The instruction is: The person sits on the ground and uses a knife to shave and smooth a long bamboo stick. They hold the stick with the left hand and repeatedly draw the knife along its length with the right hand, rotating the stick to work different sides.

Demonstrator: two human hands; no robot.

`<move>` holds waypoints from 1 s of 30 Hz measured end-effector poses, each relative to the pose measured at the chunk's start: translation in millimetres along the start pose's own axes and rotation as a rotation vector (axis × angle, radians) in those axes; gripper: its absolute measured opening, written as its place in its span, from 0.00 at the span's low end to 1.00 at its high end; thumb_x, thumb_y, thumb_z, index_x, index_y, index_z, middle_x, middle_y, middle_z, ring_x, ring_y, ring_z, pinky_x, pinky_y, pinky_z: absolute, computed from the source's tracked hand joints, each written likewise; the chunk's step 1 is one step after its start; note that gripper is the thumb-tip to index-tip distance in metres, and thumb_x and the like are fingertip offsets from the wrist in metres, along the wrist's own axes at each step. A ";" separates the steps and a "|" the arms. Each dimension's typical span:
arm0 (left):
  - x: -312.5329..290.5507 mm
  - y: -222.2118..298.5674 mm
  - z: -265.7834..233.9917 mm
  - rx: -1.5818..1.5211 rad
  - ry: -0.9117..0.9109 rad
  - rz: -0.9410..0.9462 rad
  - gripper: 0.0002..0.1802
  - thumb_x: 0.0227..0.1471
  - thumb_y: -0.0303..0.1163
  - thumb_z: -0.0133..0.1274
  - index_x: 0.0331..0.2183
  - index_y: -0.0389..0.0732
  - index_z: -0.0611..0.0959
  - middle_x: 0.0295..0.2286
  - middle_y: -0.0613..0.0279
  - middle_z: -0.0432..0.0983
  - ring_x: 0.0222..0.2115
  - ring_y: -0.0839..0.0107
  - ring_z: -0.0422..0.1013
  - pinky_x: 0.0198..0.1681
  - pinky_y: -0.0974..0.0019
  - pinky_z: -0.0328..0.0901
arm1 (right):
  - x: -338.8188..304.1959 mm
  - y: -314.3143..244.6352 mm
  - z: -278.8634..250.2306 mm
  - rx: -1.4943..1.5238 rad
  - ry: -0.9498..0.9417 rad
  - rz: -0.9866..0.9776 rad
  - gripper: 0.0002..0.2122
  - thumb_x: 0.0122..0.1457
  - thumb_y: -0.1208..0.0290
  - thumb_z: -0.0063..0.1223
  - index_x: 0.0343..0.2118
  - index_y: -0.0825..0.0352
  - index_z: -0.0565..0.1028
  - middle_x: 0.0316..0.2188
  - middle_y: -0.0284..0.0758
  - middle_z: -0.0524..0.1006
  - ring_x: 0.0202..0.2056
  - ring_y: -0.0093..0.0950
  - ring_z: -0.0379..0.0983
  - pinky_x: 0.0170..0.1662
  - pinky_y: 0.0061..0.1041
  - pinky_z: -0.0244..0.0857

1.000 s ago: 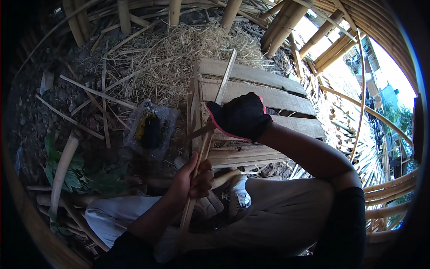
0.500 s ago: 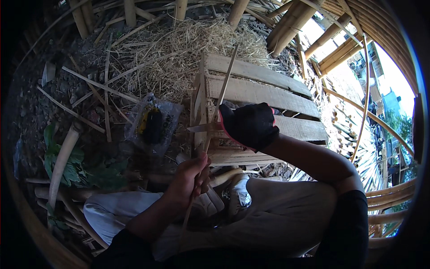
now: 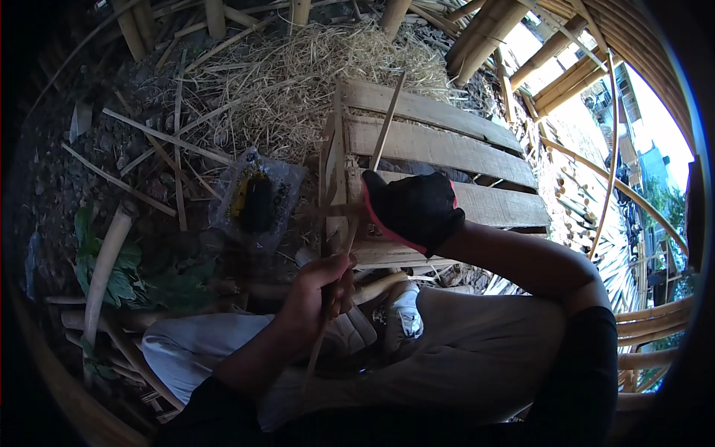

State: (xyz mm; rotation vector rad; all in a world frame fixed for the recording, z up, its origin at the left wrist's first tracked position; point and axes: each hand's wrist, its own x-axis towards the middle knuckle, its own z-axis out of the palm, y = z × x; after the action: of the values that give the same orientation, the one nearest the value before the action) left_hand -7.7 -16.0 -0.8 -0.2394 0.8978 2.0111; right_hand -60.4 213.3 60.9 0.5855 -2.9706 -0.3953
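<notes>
My left hand (image 3: 319,296) is bare and closed round the lower part of a long, thin bamboo strip (image 3: 387,119). The strip slants up and away across the slatted wooden crate (image 3: 439,138), its lower end hanging down over my lap. In a black glove with red edging, my right hand (image 3: 417,211) is wrapped round a knife, whose handle is hidden in the fist. The knife's blade (image 3: 337,211) sticks out to the left and crosses the strip just above my left hand. The blade is blurred, so its exact contact with the strip is hard to make out.
Left of the crate lies a clear plastic bag (image 3: 257,201) with a black and yellow item. Dry shavings (image 3: 298,89) heap behind the crate. Loose bamboo strips (image 3: 167,136) and green leaves (image 3: 123,261) are on the ground; bamboo poles (image 3: 488,37) stand at the back.
The strip's far end has shifted slightly right, and my left hand a little right too. The blade looks darker and more blurred than before. Both grips stay the same.
</notes>
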 end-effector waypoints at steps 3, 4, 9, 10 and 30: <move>3.5 -2.2 -1.9 -0.047 -0.074 0.038 0.16 0.63 0.43 0.50 0.39 0.38 0.77 0.18 0.71 0.64 0.14 0.78 0.60 0.18 0.72 0.57 | 0.8 -5.3 -5.0 0.087 -0.104 0.033 0.17 0.69 0.55 0.40 0.55 0.54 0.73 0.18 0.34 0.79 0.20 0.37 0.78 0.21 0.41 0.69; 2.2 -2.7 -2.8 -0.050 -0.055 0.043 0.16 0.63 0.43 0.50 0.39 0.38 0.77 0.18 0.71 0.64 0.14 0.78 0.60 0.18 0.72 0.57 | -3.0 -15.5 -16.3 0.126 -0.131 0.039 0.17 0.69 0.54 0.39 0.54 0.54 0.73 0.19 0.35 0.79 0.21 0.38 0.78 0.23 0.42 0.70; -2.1 -4.4 -8.2 -0.098 -0.061 0.027 0.18 0.64 0.43 0.50 0.42 0.35 0.77 0.18 0.70 0.63 0.14 0.79 0.60 0.18 0.72 0.57 | 9.6 1.0 -19.0 0.144 -0.282 0.125 0.20 0.69 0.53 0.39 0.53 0.63 0.71 0.18 0.37 0.79 0.20 0.41 0.78 0.22 0.42 0.68; -0.8 -5.4 -9.5 -0.079 -0.060 0.033 0.19 0.64 0.43 0.51 0.42 0.36 0.77 0.18 0.70 0.63 0.14 0.79 0.60 0.18 0.72 0.56 | 9.4 4.0 -19.3 0.070 -0.279 0.126 0.21 0.69 0.52 0.38 0.54 0.64 0.70 0.17 0.37 0.78 0.20 0.42 0.78 0.21 0.43 0.68; 0.8 -6.9 -0.6 0.090 -0.045 0.035 0.15 0.64 0.42 0.53 0.41 0.40 0.77 0.21 0.69 0.68 0.17 0.79 0.65 0.21 0.74 0.61 | -4.3 8.6 -13.0 0.027 -0.086 0.054 0.17 0.68 0.52 0.43 0.39 0.56 0.83 0.16 0.36 0.77 0.20 0.40 0.76 0.25 0.40 0.68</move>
State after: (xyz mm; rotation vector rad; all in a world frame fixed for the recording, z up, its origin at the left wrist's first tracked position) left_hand -2.7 -13.5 -5.1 -0.1286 0.9668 1.9947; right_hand -57.8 219.5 75.5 0.5014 -3.0703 -0.3861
